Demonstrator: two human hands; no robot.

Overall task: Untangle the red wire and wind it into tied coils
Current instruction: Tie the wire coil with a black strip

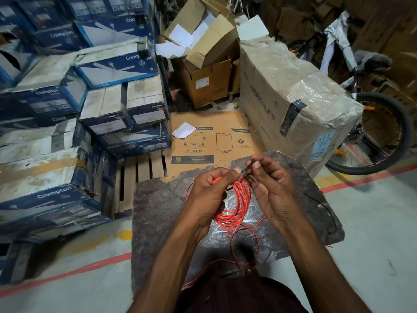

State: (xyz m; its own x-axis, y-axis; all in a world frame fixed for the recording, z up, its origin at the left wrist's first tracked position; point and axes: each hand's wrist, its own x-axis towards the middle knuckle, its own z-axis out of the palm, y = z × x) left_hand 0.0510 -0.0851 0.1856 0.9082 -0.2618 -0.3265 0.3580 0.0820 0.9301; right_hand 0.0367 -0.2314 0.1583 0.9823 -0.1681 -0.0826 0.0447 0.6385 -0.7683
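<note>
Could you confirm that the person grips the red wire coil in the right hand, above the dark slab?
Not quite: the left hand grips the red wire coil above the dark slab, as the head view shows; the right hand pinches a thin black strand.

A warehouse: stacked Crompton fan boxes (117, 64) left of my left hand (207, 190), cartons (207, 80) and a pallet (140, 177) beyond, wrapped bicycle (345, 48) right of my right hand (270, 188).

Clothing: plain dark maroon garment (237, 294).
Arms: forearms (180, 256) bare, one on either side of the garment.
Hands: left hand (209, 193), right hand (273, 190), both bare, nails short.
</note>
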